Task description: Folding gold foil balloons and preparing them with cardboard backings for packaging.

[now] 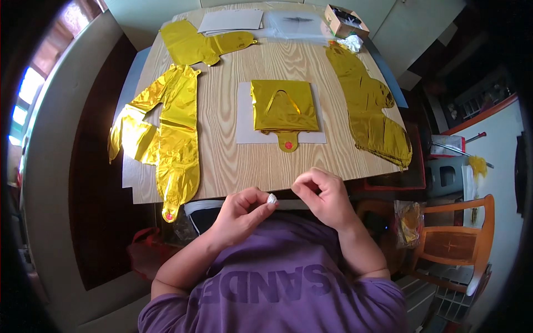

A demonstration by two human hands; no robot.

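- Four flat gold foil balloons (285,106) lay on the one light wooden table (244,164).
- Left hand (241,213) pinched a small silvery scrap (271,198).
- Right hand (323,194) was curled, fingertips together.

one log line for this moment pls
left hand: pinches small white piece | right hand: pinched shut beside it | table: folded gold foil balloon on white sheet
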